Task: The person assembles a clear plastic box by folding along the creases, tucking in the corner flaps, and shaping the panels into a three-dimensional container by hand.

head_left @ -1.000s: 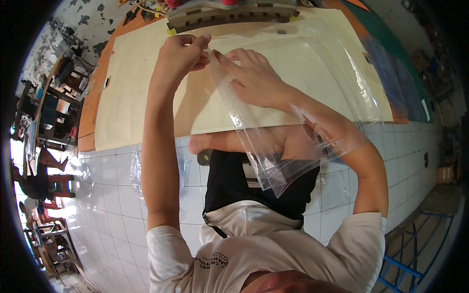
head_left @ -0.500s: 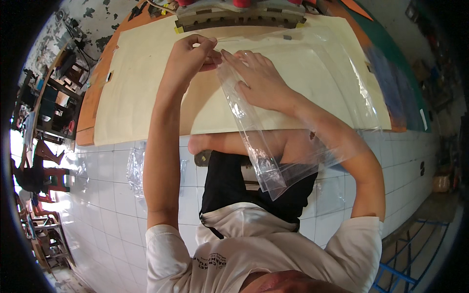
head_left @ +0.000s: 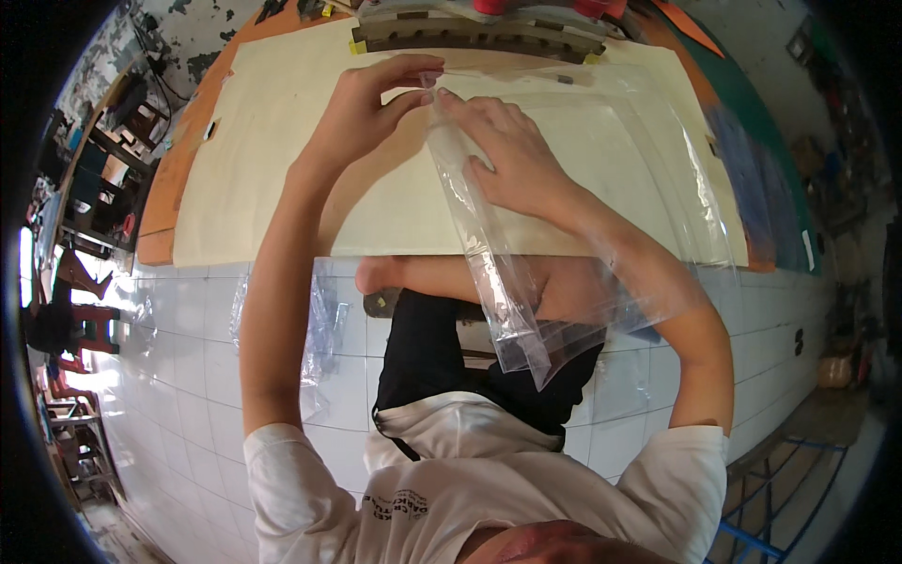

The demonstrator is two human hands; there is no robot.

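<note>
Both hands have closed in at the clear plastic bag's top edge since the earlier frame.
Left hand pinches that edge; right hand grips it beside, fingers curled; bag hangs off the counter edge over the lap; bare cream board lies left; grey machine borders the far edge.

The clear plastic bag is thin, glossy film, creased and catching glare. The cream sheet over the surface looks matt and smooth, like paper or board. Its orange edge seems painted wood. The floor tiles are glazed white ceramic. The white shirt is soft cloth.
</note>
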